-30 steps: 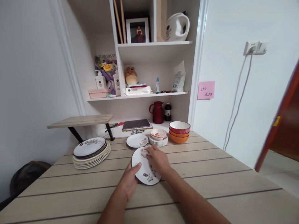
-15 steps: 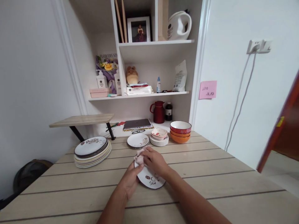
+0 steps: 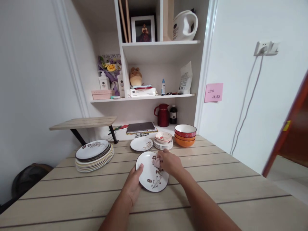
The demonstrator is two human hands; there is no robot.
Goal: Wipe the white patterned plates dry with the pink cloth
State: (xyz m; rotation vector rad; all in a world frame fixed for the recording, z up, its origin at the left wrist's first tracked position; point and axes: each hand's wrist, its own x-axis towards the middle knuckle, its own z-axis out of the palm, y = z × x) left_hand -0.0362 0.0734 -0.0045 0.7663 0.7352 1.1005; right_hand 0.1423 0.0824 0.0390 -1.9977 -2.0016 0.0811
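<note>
A white plate (image 3: 145, 175) with a dark rim and a brown flower pattern is gripped at its left edge by my left hand (image 3: 133, 183), thumb on top and fingers underneath. My right hand (image 3: 170, 163) is closed around a pale pink cloth (image 3: 156, 162), which touches the plate's upper right part. Just behind lies a low stack of similar plates (image 3: 141, 144). Beside it, small dishes (image 3: 163, 137) sit on a pile of white saucers (image 3: 163, 145).
At the left stands a tall stack of plates (image 3: 93, 155) near a small raised wooden shelf (image 3: 84, 123). Stacked orange and red bowls (image 3: 185, 141) are at the back right. Behind them are a dark red jug (image 3: 163, 115) and a closed laptop (image 3: 141, 127).
My right hand has moved the cloth from the plate's upper left edge across to its upper right part, uncovering more of the plate. My left hand keeps its hold.
</note>
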